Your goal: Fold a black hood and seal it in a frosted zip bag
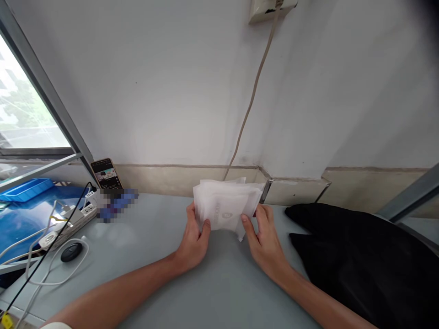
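A stack of frosted, translucent plastic bags [224, 203] is held up above the grey tabletop, with faint grey print on the front one. My left hand [194, 242] grips the stack's left edge, thumb in front and fingers behind. On the opposite side, my right hand [264, 237] pinches the right edge, its thumb pressed on the front face. Edges of the bags are uneven, and one corner hangs lower near my right thumb. What the bags contain, if anything, cannot be made out.
Black cloth [363, 260] lies at the right. On the left are a power strip [68, 226] with tangled cables, a black oval object [71, 252], a phone [106, 174] leaning on the wall and a blue tray [27, 189]. A beige cable [255, 87] runs down the wall.
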Motion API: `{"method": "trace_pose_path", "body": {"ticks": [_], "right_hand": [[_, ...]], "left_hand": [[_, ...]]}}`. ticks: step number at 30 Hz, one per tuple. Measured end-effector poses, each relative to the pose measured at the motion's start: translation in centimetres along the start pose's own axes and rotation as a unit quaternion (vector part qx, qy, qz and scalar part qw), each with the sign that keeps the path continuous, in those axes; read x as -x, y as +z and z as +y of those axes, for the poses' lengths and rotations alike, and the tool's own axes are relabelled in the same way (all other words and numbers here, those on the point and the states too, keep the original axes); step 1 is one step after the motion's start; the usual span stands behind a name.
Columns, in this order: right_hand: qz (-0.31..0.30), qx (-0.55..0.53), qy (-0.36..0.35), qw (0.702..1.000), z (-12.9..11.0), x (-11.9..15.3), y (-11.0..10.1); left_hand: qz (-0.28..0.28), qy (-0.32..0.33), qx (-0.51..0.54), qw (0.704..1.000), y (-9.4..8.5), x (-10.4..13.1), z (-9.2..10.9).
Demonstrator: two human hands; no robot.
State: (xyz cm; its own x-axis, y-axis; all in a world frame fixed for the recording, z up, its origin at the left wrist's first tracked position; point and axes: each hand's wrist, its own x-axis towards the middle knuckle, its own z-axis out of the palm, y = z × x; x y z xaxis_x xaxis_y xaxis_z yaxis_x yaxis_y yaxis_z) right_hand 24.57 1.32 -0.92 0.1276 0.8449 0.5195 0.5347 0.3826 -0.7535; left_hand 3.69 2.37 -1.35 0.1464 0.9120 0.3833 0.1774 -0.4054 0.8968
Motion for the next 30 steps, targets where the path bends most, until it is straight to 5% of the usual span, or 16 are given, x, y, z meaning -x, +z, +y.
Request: {"method": "trace_pose_path", "body": {"ticks": [7, 19, 30], "right_hand": [[0.003, 0.002, -0.044, 0.999, 0.1, -0.1, 0.0], [0.017, -0.11, 0.062, 0.992, 1.6, 0.0, 0.5], [-0.008, -0.19, 0.087, 0.978, 2.0, -1.0, 0.1]], "left_hand": [[0.018, 0.006, -0.004, 1.0, 0.0, -0.3, -0.5], [0.013, -0.039, 0.027, 0.999, -0.1, -0.6, -0.3], [0.018, -0.036, 0.065, 0.997, 0.0, -1.1, -0.3]]}}
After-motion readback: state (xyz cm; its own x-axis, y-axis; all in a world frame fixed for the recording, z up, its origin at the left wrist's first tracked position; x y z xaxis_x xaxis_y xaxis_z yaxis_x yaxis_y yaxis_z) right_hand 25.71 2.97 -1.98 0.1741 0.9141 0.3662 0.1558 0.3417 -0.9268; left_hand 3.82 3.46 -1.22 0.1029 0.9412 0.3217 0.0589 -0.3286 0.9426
